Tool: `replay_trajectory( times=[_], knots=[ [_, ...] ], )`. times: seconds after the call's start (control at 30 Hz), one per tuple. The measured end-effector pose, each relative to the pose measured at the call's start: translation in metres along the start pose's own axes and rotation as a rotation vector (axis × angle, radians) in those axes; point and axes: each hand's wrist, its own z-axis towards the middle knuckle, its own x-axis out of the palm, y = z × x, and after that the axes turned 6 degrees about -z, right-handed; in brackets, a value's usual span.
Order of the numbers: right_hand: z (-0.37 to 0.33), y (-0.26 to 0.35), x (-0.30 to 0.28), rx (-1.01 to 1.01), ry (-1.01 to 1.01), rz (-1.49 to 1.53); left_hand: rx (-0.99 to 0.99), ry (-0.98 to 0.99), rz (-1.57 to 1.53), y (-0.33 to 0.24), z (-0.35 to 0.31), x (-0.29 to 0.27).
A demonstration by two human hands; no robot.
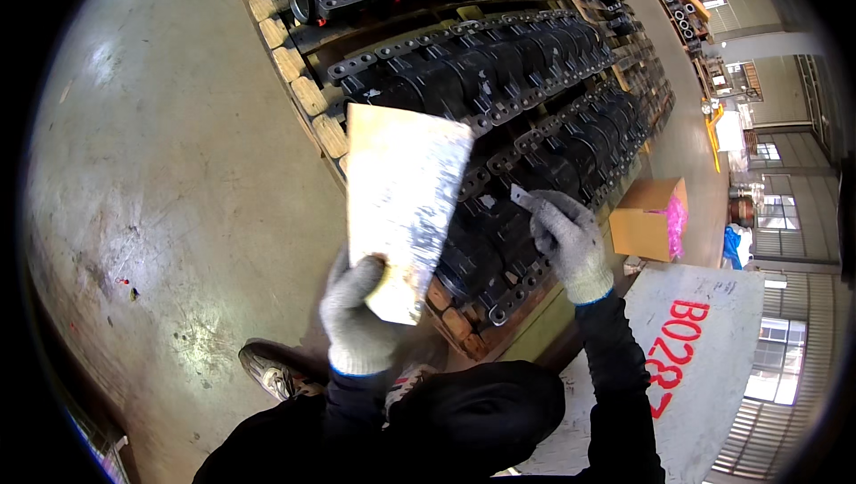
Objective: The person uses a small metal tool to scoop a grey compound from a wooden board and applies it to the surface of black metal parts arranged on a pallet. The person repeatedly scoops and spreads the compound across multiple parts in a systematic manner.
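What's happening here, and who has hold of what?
A person's gloved left hand holds up a flat, tapered sheet with grey mottling, while the right hand pinches a small flat piece. Beyond the sheet, long black parts lie in rows on a wooden base, and a cardboard box stands to the right.

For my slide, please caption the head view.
Gloved left hand holds a smudged sheet, gloved right hand a small flat piece, near black flanged castings on a wooden pallet.
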Motion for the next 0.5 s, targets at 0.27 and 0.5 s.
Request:
replay_trajectory(
  times=[0.27, 0.5],
  knots=[
    [0.039, -0.023, -0.017, -0.593, -0.029, -0.87, 0.289, -0.128, 0.086, -0.039, 0.01, -0.024],
    [0.078, -0.028, -0.014, -0.633, 0.107, -1.002, 0.385, -0.284, 0.158, -0.054, 0.015, -0.038]
  ],
)
